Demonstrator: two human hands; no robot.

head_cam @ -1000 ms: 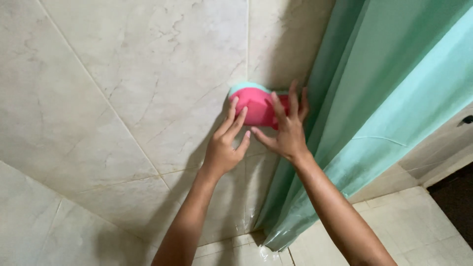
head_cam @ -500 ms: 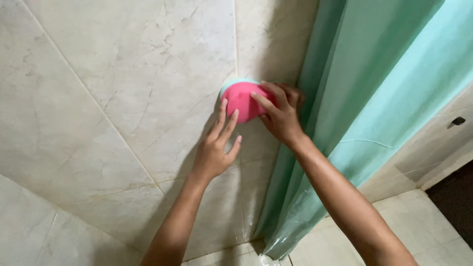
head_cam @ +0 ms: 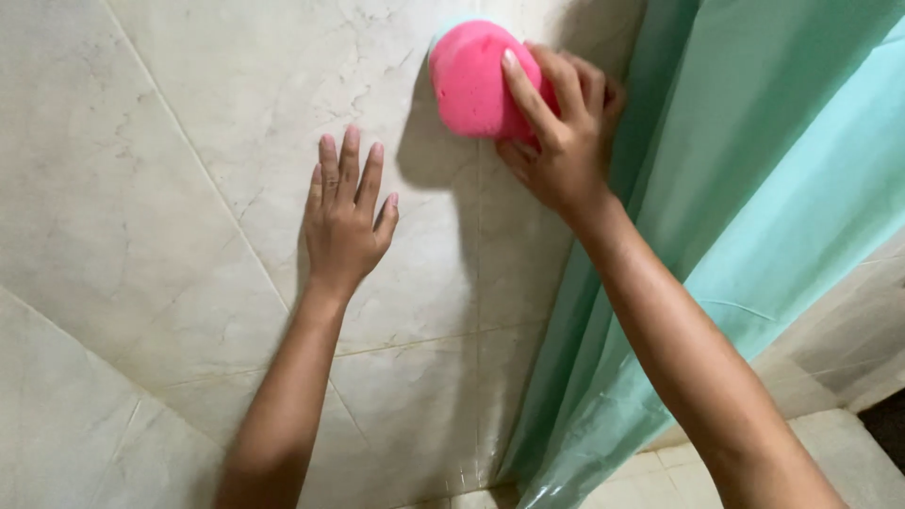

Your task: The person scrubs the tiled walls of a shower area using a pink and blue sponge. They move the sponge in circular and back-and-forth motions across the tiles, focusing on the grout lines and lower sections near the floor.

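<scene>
My right hand [head_cam: 556, 123] grips a pink sponge [head_cam: 469, 80] with a pale green edge and presses it against the marbled tile wall [head_cam: 170, 141], high in the view. My left hand [head_cam: 344, 212] lies flat on the same wall, fingers spread and pointing up, holding nothing. It rests lower and to the left of the sponge, clear of it. Both forearms reach up from the bottom of the frame.
A mint-green shower curtain [head_cam: 754, 188] hangs right beside my right arm, reaching down to the floor. Grout lines cross the beige tiles. A strip of tiled floor [head_cam: 660, 471] shows at the bottom right.
My left hand has let go of the sponge and slid down-left to lie flat on the wall. My right hand alone now holds the sponge, higher in the view.
</scene>
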